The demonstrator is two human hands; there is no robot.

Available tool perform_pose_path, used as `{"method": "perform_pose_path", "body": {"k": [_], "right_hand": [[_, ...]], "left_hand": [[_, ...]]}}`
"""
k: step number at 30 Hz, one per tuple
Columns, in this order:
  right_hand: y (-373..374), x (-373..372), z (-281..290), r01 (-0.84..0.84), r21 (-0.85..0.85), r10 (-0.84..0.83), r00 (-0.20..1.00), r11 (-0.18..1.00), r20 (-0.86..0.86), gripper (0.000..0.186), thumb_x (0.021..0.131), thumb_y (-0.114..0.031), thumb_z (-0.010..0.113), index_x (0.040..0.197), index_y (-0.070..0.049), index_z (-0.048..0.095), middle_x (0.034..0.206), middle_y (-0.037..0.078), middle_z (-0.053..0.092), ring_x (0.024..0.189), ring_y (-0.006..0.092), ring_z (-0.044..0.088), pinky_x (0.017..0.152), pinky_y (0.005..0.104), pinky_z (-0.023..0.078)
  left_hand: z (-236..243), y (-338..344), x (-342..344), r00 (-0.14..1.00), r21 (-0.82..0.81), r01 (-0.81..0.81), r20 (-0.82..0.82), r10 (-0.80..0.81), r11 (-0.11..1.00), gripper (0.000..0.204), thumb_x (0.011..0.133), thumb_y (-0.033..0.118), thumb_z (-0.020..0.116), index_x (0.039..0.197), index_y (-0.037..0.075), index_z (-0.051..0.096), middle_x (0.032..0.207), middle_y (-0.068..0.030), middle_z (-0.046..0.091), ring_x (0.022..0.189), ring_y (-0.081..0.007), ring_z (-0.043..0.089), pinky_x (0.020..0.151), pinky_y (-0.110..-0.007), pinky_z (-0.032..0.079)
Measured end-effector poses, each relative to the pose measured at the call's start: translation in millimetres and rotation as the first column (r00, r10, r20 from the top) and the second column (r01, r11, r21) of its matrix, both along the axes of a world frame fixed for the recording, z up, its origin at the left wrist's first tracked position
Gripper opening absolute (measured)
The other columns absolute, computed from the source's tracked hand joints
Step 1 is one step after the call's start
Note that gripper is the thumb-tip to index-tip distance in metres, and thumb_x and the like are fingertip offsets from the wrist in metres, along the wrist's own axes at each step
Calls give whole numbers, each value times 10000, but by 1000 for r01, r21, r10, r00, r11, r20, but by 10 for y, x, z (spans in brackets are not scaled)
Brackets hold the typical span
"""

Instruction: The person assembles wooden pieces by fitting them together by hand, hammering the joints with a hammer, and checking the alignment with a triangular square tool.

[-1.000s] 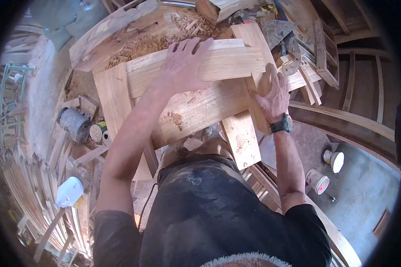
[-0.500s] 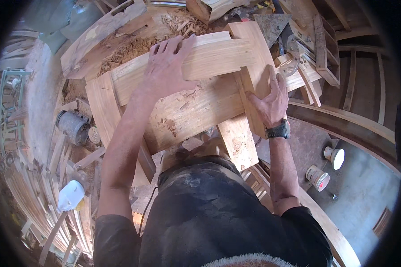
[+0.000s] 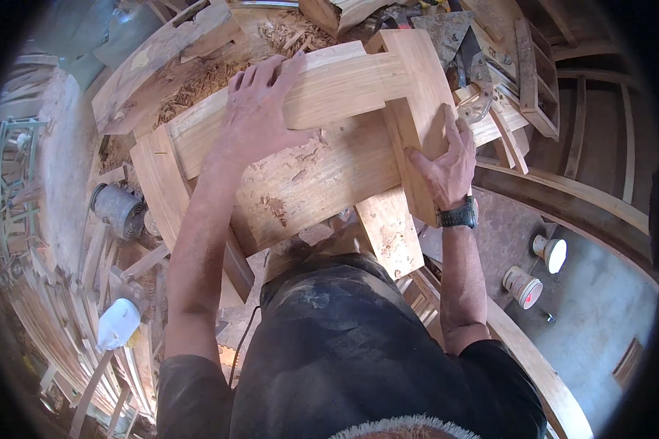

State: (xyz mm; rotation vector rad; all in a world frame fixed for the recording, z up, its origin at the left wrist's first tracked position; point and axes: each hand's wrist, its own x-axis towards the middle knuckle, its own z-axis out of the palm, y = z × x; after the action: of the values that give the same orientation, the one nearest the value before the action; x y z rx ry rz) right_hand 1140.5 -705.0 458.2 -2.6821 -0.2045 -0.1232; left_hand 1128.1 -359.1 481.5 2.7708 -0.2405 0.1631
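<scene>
A pale curved wooden rail (image 3: 337,88) lies across the workpiece, with my left hand (image 3: 260,106) closed over it, fingers past the far edge and thumb on the near side. Its right end meets a notched wooden post (image 3: 421,69). My right hand (image 3: 449,164), a watch on its wrist, grips that post lower down, thumb on its left side and fingers along the right edge. At the rail's left end stands another wooden post (image 3: 154,172). Beneath is a wide board (image 3: 322,186) scattered with shavings.
Shavings and a rough timber slab (image 3: 161,66) lie beyond the workpiece. Metal tools (image 3: 476,91) rest at the far right. A motor-like grey cylinder (image 3: 118,211), a white jug (image 3: 118,323) and wood strips are on the left. Two buckets (image 3: 523,287) stand on the floor at right.
The rail's right end and the right post now sit closer together at the notch. My left hand, the rail and the left post have shifted slightly left; my right hand stays nearly in place.
</scene>
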Motion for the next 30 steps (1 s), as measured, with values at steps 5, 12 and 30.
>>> {"method": "perform_pose_path", "body": {"k": [5, 12, 30], "right_hand": [[-4, 27, 51, 14, 30, -13, 999, 999, -30, 1081, 629, -441, 888, 1588, -150, 480, 1467, 299, 515, 1375, 461, 485, 1159, 522, 406], [-7, 21, -9, 2, 15, -2, 1000, 1000, 8, 1067, 628, -431, 894, 1579, -158, 495, 1463, 295, 520, 1364, 464, 491, 1151, 524, 415], [16, 37, -6, -24, 48, 25, 999, 999, -20, 1085, 621, -421, 904, 1593, -178, 488, 1440, 266, 514, 1337, 454, 484, 1141, 550, 399]], "left_hand": [[-17, 5, 11, 1000, -16, 0, -1, 0, 1000, 1183, 606, 400, 949, 1628, 190, 391, 1505, -159, 494, 1388, -374, 485, 1213, -515, 332], [-106, 103, 50, 999, 27, -49, 3, 49, 998, 1178, 612, 413, 950, 1626, 187, 395, 1502, -163, 500, 1385, -376, 484, 1213, -521, 324], [-235, 127, 98, 999, 37, -45, -11, 45, 998, 1141, 620, 466, 916, 1593, 152, 410, 1480, -179, 498, 1384, -360, 473, 1185, -540, 326]]}}
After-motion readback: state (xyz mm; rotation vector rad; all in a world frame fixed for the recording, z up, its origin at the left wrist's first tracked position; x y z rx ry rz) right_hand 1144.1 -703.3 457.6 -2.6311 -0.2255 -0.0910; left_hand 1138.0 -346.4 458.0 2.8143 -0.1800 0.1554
